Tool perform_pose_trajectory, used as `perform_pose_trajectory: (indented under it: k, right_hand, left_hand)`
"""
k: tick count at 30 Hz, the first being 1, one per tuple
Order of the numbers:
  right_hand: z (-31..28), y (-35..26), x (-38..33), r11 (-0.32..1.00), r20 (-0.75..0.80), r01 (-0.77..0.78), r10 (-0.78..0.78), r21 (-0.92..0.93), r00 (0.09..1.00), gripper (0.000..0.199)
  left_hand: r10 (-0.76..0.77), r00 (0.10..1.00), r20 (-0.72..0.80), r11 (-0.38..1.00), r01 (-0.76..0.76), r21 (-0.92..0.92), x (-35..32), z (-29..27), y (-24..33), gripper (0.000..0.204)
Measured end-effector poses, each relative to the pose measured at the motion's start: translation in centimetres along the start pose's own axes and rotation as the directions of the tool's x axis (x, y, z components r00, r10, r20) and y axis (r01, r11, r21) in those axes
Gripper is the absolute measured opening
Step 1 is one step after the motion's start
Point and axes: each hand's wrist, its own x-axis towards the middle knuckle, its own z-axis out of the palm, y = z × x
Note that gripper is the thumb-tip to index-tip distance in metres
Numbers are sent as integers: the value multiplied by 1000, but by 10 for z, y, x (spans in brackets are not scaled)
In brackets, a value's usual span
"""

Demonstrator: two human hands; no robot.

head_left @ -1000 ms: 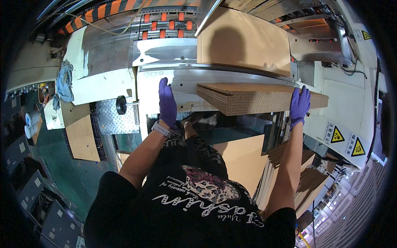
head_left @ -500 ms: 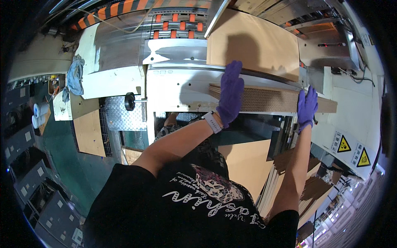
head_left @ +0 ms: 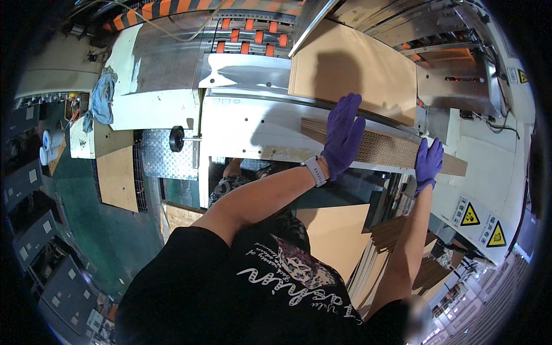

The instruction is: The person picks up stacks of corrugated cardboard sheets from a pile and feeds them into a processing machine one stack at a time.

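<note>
A narrow stack of brown corrugated cardboard sheets [head_left: 385,149] lies along the white machine ledge [head_left: 230,135], its fluted edges facing me. My left hand [head_left: 343,138], in a purple glove, rests against the left part of this stack with its fingers stretched out and pointing away from me. Toward the stack's right end, my right hand [head_left: 428,164], gloved the same way, lies over the edge with fingers extended; its thumb is hard to see. Just beyond the ledge, a wider stack of flat cardboard sheets [head_left: 385,75] sits on the machine bed.
Rollers with orange bands [head_left: 259,37] run at the back. A black knob [head_left: 176,139] sticks out at left, and a blue rag [head_left: 103,98] hangs farther left. More cardboard [head_left: 336,230] is below the ledge. Yellow warning signs [head_left: 470,214] mark the right panel.
My left hand has slid to the right along the narrow stack, and that stack's left end has shifted slightly right. My right hand stays near its right end. The view has turned a little.
</note>
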Motion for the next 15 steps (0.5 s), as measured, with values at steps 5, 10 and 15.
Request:
perform_pose_trajectory:
  k: [5, 10, 15]
  right_hand:
    - [-2, 3, -5, 999, -112, 48, -45, 24, 993, 67]
    - [-20, -21, -9, 997, -125, 41, -32, 68, 992, 62]
    - [-32, -31, -28, 841, -496, 61, 258, 538, 829, 59]
  left_hand:
    - [10, 989, 145, 951, 35, -306, -3, -10, -9, 68]
    - [7, 868, 497, 975, -116, 189, 0, -54, -19, 107]
    - [38, 844, 535, 891, -270, 364, 11, -47, -47, 73]
